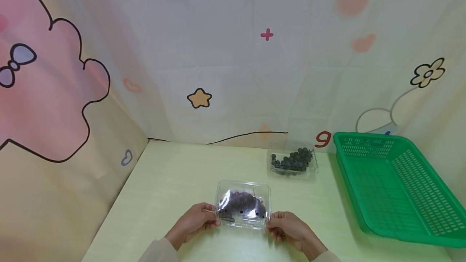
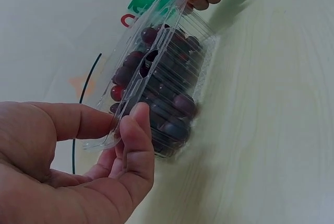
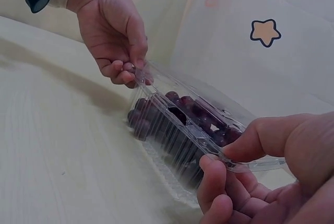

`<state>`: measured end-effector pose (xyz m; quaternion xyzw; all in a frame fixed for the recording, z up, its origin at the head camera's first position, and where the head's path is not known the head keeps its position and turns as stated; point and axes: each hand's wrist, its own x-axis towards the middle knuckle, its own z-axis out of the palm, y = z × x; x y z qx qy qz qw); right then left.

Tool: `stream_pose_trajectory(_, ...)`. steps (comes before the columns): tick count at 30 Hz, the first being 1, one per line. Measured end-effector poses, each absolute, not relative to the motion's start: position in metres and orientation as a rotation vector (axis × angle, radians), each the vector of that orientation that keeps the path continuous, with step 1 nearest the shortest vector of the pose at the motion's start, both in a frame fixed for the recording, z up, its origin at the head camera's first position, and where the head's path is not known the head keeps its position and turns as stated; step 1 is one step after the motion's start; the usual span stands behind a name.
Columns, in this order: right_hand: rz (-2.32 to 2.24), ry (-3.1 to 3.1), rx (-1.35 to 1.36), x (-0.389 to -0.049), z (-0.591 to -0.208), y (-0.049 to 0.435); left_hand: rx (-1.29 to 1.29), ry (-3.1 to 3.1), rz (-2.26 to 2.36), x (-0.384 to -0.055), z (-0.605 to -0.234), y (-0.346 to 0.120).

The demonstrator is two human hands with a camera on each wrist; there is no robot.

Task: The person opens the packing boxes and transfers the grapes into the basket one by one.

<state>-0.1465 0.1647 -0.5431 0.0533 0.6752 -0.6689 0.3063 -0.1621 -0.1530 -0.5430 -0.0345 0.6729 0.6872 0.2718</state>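
A clear plastic clamshell box of dark grapes (image 1: 242,203) is near the front of the table, its lid down over the fruit. My left hand (image 1: 198,219) pinches the rim at its left front corner between thumb and fingers. At the opposite front corner, my right hand (image 1: 289,227) pinches the rim in the same way. Through the ribbed side, the left wrist view shows the grapes (image 2: 175,125) in purple and dark red. In the right wrist view the box (image 3: 180,125) lies between both hands; I cannot tell whether its rim is fully pressed together.
Behind and to the right stands a second clear box of dark grapes (image 1: 293,161). A green plastic basket (image 1: 367,221) with slotted walls takes up the right side of the pale table (image 1: 164,181). A patterned curtain (image 1: 233,60) hangs along the back and sides.
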Motion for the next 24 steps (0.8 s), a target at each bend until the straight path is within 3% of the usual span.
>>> stream_pose_trajectory(24,-1.720,1.750,0.126,-0.126,-0.545,0.174,-0.066,1.780,1.845,-0.140,-0.545,-0.151)
